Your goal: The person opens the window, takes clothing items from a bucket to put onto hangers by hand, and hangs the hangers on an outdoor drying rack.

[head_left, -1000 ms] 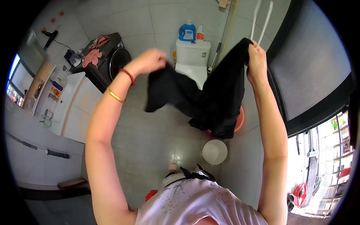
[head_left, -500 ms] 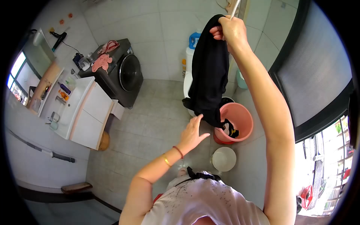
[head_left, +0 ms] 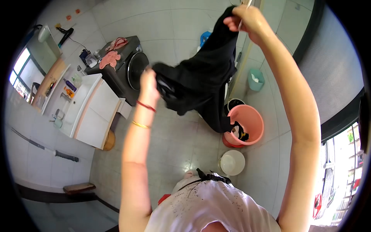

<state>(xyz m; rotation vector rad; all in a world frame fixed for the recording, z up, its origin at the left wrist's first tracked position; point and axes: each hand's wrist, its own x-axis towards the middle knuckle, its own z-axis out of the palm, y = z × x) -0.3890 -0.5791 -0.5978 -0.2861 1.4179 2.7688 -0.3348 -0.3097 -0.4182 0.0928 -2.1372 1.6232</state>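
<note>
A black garment (head_left: 197, 77) hangs spread between my two hands in mid-air; whether it is trousers or a top I cannot tell. My right hand (head_left: 251, 20), raised at the top, is closed on its upper end. A thin white rod (head_left: 249, 4) passes by those fingers, perhaps in the same grip. My left hand (head_left: 150, 82), somewhat blurred, grips another edge of the cloth at the left. One end of the garment dangles at the rim of a pink bucket (head_left: 255, 120), which has dark and light cloth (head_left: 240, 132) in it.
Beside the pink bucket stand a white bucket (head_left: 232, 162) and another pail (head_left: 235, 102) with dark contents. A teal bin (head_left: 256, 79) is by the right wall. At the left are a washing machine (head_left: 137, 69) and a sink cabinet (head_left: 96, 112). Grey tiles cover the floor (head_left: 154, 154).
My left hand has moved up and left, from open beside the garment to gripping it. The cloth is now pulled out leftward. My right hand has shifted slightly up and right.
</note>
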